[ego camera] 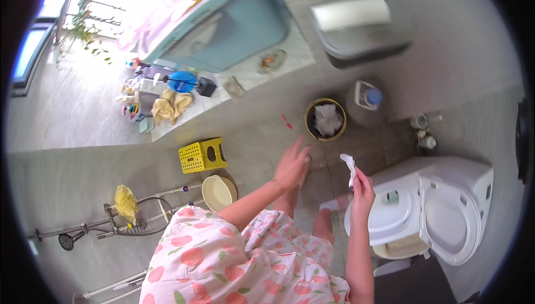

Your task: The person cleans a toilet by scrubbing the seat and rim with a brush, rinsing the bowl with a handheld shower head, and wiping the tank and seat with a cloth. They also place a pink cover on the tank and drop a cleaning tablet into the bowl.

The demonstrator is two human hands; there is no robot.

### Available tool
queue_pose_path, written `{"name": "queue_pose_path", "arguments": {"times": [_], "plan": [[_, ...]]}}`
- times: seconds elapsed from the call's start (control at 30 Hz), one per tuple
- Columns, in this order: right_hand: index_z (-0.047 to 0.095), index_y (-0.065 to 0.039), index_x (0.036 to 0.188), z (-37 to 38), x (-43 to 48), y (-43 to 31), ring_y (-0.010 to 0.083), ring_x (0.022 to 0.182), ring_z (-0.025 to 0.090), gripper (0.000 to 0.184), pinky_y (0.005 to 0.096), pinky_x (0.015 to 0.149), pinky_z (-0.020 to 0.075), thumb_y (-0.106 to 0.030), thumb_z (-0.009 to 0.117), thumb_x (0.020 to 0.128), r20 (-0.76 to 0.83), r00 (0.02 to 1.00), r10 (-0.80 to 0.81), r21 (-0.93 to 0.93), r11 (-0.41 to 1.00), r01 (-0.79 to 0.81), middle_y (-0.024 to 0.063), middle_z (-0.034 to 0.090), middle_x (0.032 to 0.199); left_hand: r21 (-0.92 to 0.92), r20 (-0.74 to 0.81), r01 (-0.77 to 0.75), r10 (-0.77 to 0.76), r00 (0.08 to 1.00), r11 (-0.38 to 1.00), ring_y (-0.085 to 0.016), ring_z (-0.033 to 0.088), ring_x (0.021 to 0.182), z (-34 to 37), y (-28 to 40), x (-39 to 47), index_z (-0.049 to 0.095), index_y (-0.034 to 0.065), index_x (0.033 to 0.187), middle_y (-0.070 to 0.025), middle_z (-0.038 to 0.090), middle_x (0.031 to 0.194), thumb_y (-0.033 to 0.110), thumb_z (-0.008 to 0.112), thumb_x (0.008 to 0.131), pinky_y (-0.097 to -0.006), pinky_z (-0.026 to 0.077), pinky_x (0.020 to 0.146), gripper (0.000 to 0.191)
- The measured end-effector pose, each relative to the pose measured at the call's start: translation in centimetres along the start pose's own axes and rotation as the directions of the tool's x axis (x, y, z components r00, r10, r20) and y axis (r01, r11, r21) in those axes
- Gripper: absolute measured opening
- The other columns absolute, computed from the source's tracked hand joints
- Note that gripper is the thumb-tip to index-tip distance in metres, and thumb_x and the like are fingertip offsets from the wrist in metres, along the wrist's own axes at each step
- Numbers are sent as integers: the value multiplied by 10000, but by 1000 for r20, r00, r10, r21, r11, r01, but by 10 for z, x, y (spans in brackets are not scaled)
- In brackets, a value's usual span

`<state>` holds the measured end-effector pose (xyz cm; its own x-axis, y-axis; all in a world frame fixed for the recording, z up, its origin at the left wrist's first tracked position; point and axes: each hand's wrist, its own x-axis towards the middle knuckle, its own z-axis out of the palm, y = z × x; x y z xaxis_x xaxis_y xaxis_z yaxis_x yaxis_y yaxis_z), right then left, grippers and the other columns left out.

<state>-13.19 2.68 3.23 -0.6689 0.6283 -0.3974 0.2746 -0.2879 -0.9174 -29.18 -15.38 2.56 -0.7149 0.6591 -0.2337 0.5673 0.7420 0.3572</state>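
Between thumb and fingertips, my right hand (363, 189) holds a crumpled white tissue (349, 166), level with the front of the toilet (393, 216). My left hand (291, 165), blurred by motion, has its fingers apart and nothing visible in it. Beyond both hands stands a round bin (307, 122) with a gold rim. Crumpled white paper (328, 119) lies inside it. On the floor left of the bin is a small red object (286, 122), too small to name surely.
A yellow folding step stool (202, 155) and a cream basin (219, 193) stand at left, near the shower fittings (110, 224). A large jug (368, 99) stands beside the bin, below a wall-mounted paper holder (355, 28). A blue-green tub (246, 32) rests on the ledge (299, 53).
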Motion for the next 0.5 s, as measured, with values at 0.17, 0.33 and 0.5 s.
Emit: {"name": "queue_pose_path", "arguments": {"times": [0.17,0.33,0.5], "plan": [[500,-86,1362,82,62,-11,190,988,577,457,319,842,488,-170,638,935,35,999,-41,-371,927,51,127,528,1233,-58,-306,287,-290,907,956,-447,414,1281,-97,-149,-57,437,43,1331,-268,350,1449,59,717,719,-474,402,1048,673],[672,-15,927,158,55,-23,125,907,615,85,270,822,492,-96,645,925,226,974,17,-158,987,20,72,663,1020,-311,-541,452,-547,639,836,-378,495,1197,-170,-278,-39,425,-12,1315,-218,495,1304,184,773,766,-422,428,997,679],[616,-11,1127,263,47,-114,115,950,619,191,259,858,499,-98,602,958,388,920,59,-21,998,-55,82,655,1085,-462,-523,444,-640,563,768,-319,565,1154,-178,-383,32,374,4,1404,-186,483,1385,275,883,640,-402,469,957,957]]}}
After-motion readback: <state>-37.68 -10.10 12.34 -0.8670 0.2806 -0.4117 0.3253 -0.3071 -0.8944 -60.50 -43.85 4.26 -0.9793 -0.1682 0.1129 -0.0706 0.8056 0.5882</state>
